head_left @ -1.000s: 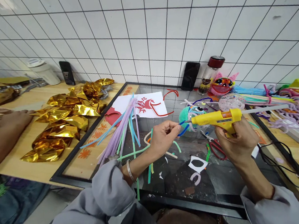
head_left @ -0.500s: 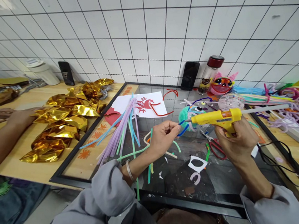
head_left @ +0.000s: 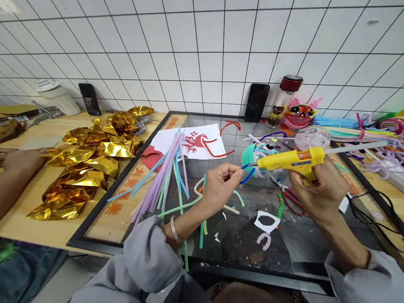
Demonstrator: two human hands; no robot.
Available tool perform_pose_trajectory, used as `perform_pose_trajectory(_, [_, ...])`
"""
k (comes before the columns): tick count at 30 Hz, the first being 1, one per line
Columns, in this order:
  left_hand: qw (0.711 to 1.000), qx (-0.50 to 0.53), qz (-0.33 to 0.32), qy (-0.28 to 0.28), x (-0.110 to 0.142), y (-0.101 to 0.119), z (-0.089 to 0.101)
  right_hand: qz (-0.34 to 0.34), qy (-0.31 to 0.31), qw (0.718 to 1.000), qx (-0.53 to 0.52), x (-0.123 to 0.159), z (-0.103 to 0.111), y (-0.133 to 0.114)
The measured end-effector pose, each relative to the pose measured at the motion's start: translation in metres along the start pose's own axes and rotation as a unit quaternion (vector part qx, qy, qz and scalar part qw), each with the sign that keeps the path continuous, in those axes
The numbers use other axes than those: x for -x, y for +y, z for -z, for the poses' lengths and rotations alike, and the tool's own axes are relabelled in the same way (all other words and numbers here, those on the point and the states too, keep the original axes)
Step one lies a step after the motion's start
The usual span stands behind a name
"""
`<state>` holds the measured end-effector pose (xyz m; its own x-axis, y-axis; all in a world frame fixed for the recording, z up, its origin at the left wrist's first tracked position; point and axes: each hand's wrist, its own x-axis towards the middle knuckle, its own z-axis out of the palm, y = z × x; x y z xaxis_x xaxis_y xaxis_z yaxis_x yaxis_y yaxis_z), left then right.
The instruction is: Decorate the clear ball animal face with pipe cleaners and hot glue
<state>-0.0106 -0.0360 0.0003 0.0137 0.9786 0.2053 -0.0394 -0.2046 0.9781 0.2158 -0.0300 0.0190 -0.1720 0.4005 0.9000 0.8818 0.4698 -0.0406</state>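
Between thumb and forefinger, my left hand (head_left: 222, 183) pinches a short blue pipe cleaner (head_left: 246, 166). My right hand (head_left: 319, 187) is wrapped round the handle of a yellow hot glue gun (head_left: 290, 160), whose nozzle points left at the blue piece; a long glue stick (head_left: 356, 147) juts from its back. Just behind the nozzle sits a turquoise pipe-cleaner figure (head_left: 249, 156) with eyes, partly hidden by the gun. Red-handled scissors (head_left: 291, 199) lie below the gun, beside a green pipe-cleaner piece (head_left: 280, 206).
Purple, blue and green pipe cleaners (head_left: 168, 175) lie left, over white paper (head_left: 214, 133) with red cutouts. Gold foil bags (head_left: 80, 170) and another person's arm (head_left: 4, 179) are further left. A phone (head_left: 256, 102) and bottle (head_left: 285, 99) stand against the wall. A black cable (head_left: 385, 220) runs right.
The glue gun has shifted very slightly left, its nozzle at the blue pipe cleaner. My left hand stays in place. At the left, the other person's hand has moved a little.
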Motion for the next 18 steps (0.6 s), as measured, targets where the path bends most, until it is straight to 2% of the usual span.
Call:
perform_pose_trajectory(10, [1.000,-0.003,0.003,-0.005,0.0000,-0.0001,0.0004,-0.019,0.009,1.000,0.000,-0.0005,-0.0001,0.0000])
perform_pose_trajectory(18, [1.000,-0.007,0.012,0.001,0.0005,0.0020,0.0012,-0.004,0.015,1.000,-0.004,0.0001,0.0009,0.0000])
